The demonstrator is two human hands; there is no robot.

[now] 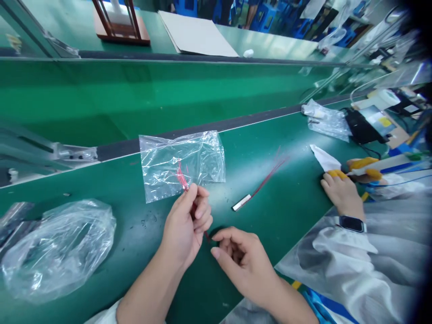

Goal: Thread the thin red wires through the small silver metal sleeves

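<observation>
My left hand (pixel 187 220) is closed round a bundle of thin red wires (pixel 181 175), whose upper ends stick out above the thumb over a clear plastic bag (pixel 211 159). A short dark red end shows below the same hand. My right hand (pixel 236 254) is just right of it, fingers curled, thumb and index apart, with nothing visible between them. Beyond it on the green bench lies a white and black connector (pixel 241 203) with red wires running up and to the right.
A crumpled clear bag (pixel 64 247) lies at the left on the bench (pixel 286 211). At the right, a co-worker's hands (pixel 344 193), with yellow finger covers, touch a white piece (pixel 324 157). Bagged parts (pixel 327 119) lie behind. Cardboard (pixel 199 33) rests on the far ledge.
</observation>
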